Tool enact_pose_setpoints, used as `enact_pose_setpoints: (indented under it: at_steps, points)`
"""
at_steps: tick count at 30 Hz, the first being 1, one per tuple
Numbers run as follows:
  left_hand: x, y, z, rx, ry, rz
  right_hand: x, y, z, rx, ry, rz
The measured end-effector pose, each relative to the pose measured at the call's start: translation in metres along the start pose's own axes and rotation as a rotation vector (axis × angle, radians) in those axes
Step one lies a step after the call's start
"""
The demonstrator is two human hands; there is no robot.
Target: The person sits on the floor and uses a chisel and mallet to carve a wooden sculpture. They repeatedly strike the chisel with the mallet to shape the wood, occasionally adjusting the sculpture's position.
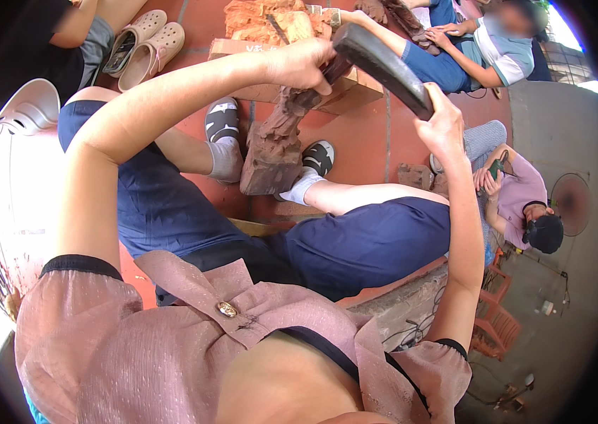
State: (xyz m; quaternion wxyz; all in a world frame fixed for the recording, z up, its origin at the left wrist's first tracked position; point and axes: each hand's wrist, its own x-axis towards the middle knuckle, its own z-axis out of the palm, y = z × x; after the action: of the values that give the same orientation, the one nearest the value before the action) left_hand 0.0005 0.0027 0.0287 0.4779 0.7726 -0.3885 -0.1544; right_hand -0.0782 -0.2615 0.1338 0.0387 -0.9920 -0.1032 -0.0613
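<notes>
My right hand (pixel 443 121) is closed round the narrow end of a long, dark wooden mallet (pixel 387 65). The mallet's thick end reaches over to my left hand (pixel 305 62). That hand is closed on what looks like a chisel (pixel 337 68); only its reddish-brown handle shows beside the fingers, and its blade is hidden. Just below the left hand is the top of a brown carved wood piece (pixel 278 138). Its square base stands between my sandalled feet, tilted in this view.
A wooden block (pixel 352 95) and an orange-brown carving (pixel 267 22) lie ahead. Pale clogs (pixel 150 53) sit on the tiles at far left. People sit at upper left, upper right and right; the one at right holds a green tool (pixel 497 166). A fan (pixel 571 203) stands behind.
</notes>
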Motion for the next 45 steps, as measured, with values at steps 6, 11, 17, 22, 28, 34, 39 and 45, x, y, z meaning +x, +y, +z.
enact_pose_setpoints:
  at_steps: [6,11,17,22,28,34,39,45]
  points:
    - [0.007,0.008,-0.011,-0.403,0.162,0.23,0.011,0.019,0.0,0.173,0.072,0.019]
    - [-0.004,0.011,-0.008,-0.093,0.164,0.164,0.008,0.015,-0.002,0.137,0.035,0.028]
    - [-0.004,-0.002,-0.008,-0.14,0.095,0.085,0.007,0.007,-0.001,0.119,0.071,-0.054]
    - [0.005,-0.003,-0.003,-0.18,0.031,0.116,0.004,0.002,-0.004,0.159,0.075,-0.042]
    - [0.019,0.008,0.005,0.006,0.059,0.198,0.006,0.012,-0.002,0.304,0.002,0.015]
    - [0.026,0.002,0.002,-0.022,0.059,0.083,0.005,0.023,0.003,0.313,-0.029,0.054]
    - [0.03,-0.005,-0.006,-0.08,0.073,-0.078,0.004,0.026,0.003,0.331,-0.027,0.049]
    - [0.031,-0.02,-0.002,-0.107,0.137,-0.133,0.0,0.027,0.003,0.351,-0.013,0.059]
